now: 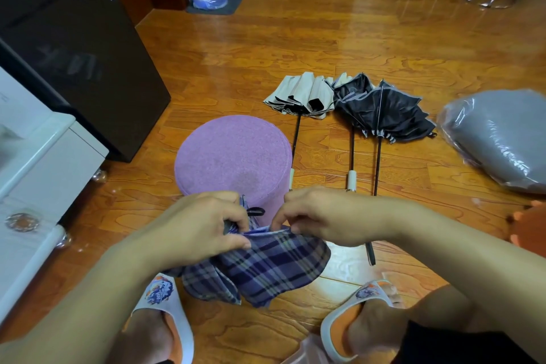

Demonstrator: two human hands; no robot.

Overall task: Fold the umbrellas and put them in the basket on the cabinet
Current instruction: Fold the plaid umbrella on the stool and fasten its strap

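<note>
A purple plaid umbrella hangs loosely gathered between my knees. My left hand grips its top, thumb and fingers closed on the cloth near a small black strap. My right hand pinches the cloth's upper edge just to the right. On the floor beyond lie three half-collapsed umbrellas side by side: a cream one, a second whose canopy is mostly hidden, with a white handle, and a black one. No basket is in view.
A round pink stool stands right in front of my hands. A dark fridge and a white cabinet line the left side. A grey plastic-wrapped cushion lies at the right. My feet wear orange-and-white slippers.
</note>
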